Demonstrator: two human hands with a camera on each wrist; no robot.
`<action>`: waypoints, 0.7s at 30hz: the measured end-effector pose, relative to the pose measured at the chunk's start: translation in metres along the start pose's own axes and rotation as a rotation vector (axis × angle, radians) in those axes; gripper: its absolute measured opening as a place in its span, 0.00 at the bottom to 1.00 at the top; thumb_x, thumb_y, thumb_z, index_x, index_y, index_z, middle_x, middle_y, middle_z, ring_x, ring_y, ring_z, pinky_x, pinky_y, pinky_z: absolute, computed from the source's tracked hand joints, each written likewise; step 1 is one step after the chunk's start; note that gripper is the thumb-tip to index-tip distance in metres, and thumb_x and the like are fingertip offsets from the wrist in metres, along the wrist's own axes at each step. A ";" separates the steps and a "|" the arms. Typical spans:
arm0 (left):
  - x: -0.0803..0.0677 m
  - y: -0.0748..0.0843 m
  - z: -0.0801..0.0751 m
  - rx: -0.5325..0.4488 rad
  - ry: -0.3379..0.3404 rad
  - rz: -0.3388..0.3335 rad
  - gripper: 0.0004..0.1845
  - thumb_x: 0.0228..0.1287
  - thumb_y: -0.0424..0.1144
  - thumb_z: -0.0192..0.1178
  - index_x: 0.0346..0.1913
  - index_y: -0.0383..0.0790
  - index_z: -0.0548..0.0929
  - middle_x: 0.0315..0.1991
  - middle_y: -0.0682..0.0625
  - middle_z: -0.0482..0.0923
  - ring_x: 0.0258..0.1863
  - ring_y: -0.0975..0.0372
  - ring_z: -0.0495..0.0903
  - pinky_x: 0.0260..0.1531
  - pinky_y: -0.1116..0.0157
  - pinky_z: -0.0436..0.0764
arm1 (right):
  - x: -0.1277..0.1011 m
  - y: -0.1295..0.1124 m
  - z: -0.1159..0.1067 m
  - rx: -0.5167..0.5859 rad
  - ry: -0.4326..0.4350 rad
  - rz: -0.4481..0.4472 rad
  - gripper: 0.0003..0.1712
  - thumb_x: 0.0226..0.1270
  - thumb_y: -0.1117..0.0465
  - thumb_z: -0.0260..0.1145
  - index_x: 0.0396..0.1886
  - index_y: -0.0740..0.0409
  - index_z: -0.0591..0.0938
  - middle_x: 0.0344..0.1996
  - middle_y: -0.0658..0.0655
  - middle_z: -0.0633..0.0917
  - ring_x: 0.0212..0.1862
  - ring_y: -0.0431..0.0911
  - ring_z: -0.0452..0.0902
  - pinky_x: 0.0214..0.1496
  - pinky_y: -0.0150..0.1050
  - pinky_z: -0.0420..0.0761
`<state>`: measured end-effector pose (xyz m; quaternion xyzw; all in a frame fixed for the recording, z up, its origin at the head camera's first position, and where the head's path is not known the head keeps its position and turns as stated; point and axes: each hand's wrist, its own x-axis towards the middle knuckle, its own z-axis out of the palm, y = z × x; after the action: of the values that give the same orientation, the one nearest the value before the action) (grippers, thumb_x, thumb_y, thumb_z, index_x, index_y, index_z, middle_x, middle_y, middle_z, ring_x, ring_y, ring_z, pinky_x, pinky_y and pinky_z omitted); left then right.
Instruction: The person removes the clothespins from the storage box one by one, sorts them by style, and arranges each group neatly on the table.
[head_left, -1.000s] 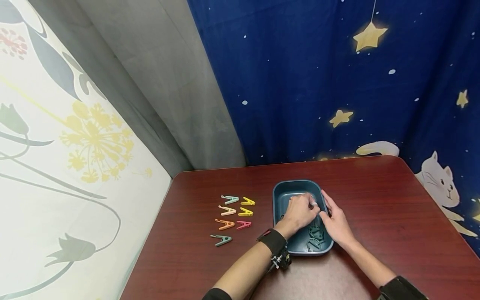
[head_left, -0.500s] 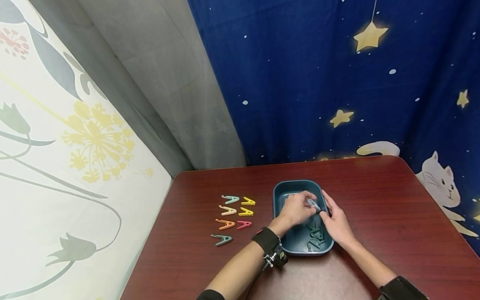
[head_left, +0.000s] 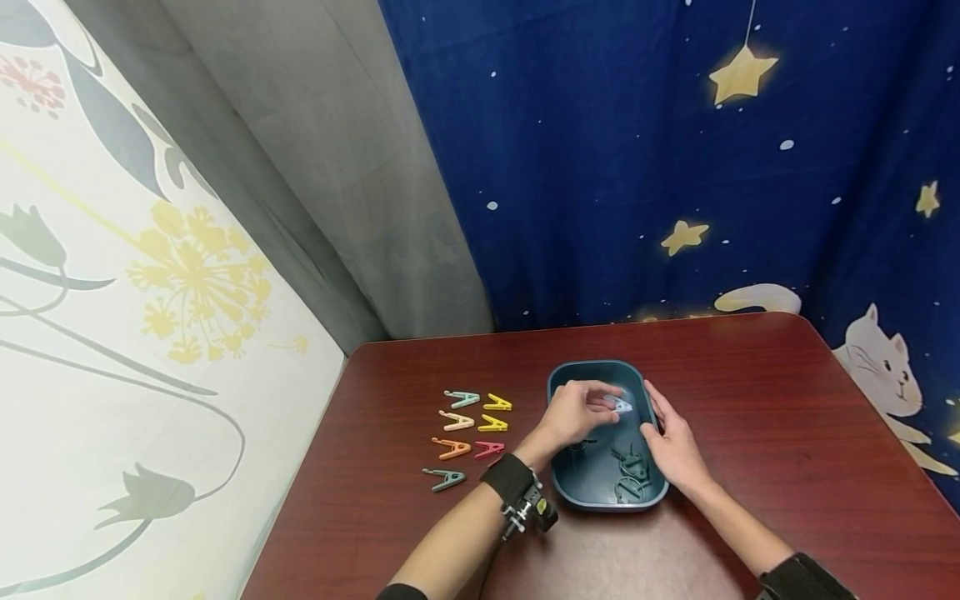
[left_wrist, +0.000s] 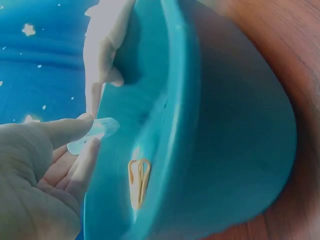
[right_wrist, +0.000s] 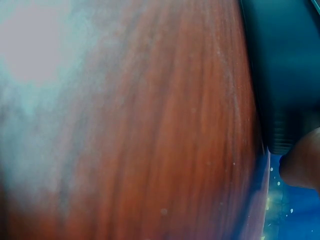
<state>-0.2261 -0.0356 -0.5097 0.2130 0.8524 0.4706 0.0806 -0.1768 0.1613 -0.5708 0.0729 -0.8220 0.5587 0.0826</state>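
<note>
My left hand (head_left: 573,414) is over a dark blue-green rectangular tray (head_left: 611,506) and pinches a pale blue clothespin (head_left: 622,406) between thumb and fingers. The left wrist view shows the clothespin (left_wrist: 102,129) held at the fingertips, looking whitish and translucent. My right hand (head_left: 675,446) holds the tray's right wall, with the thumb at the rim and the fingers along the outside. Several dark green clips (head_left: 632,471) lie in the tray's near right part. Only one fingertip (right_wrist: 302,162) of this hand shows in the right wrist view.
Left of the tray, two loose columns of clothespins lie on the reddish-brown table (head_left: 750,400): a light teal one (head_left: 462,399), yellow ones (head_left: 493,423), a cream one (head_left: 457,421), an orange one (head_left: 452,448), a pink one (head_left: 489,449) and a grey-green one (head_left: 445,479).
My left hand has drawn a little to the left across the tray, and the pale blue clothespin in its fingers has come into clearer sight. The right hand keeps its place on the tray wall.
</note>
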 end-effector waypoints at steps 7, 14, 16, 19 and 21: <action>-0.013 0.000 -0.021 -0.101 0.019 -0.020 0.16 0.66 0.30 0.75 0.56 0.37 0.89 0.44 0.50 0.91 0.43 0.70 0.89 0.44 0.71 0.86 | 0.001 0.000 0.001 0.007 -0.001 0.013 0.40 0.76 0.76 0.54 0.85 0.62 0.58 0.78 0.72 0.65 0.75 0.68 0.65 0.56 0.10 0.58; -0.027 -0.007 -0.039 -0.133 0.064 -0.017 0.14 0.67 0.32 0.75 0.53 0.36 0.88 0.47 0.48 0.90 0.44 0.66 0.90 0.44 0.69 0.87 | 0.001 0.001 0.002 0.022 0.022 -0.016 0.41 0.73 0.78 0.54 0.84 0.64 0.59 0.77 0.73 0.66 0.74 0.67 0.66 0.57 0.11 0.58; -0.032 -0.011 -0.044 -0.142 0.081 -0.016 0.14 0.67 0.31 0.74 0.53 0.35 0.87 0.49 0.47 0.90 0.45 0.64 0.90 0.45 0.68 0.87 | 0.000 0.001 0.003 0.022 0.025 -0.017 0.41 0.73 0.78 0.54 0.84 0.64 0.59 0.77 0.73 0.66 0.74 0.68 0.67 0.57 0.11 0.58; -0.042 -0.017 -0.053 -0.175 0.094 -0.015 0.14 0.67 0.30 0.73 0.54 0.33 0.86 0.52 0.44 0.89 0.48 0.59 0.90 0.47 0.66 0.87 | 0.000 0.001 0.003 0.018 0.027 -0.015 0.40 0.74 0.77 0.54 0.84 0.64 0.59 0.77 0.73 0.66 0.74 0.68 0.67 0.57 0.10 0.58; -0.051 -0.022 -0.059 -0.210 0.088 -0.009 0.16 0.68 0.28 0.72 0.57 0.31 0.84 0.53 0.41 0.88 0.51 0.55 0.90 0.49 0.65 0.87 | 0.000 0.001 0.003 0.018 0.027 -0.013 0.40 0.74 0.77 0.54 0.84 0.64 0.59 0.77 0.73 0.66 0.73 0.68 0.67 0.57 0.11 0.58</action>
<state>-0.2070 -0.1136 -0.4986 0.1786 0.8020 0.5660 0.0673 -0.1773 0.1592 -0.5723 0.0714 -0.8153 0.5664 0.0969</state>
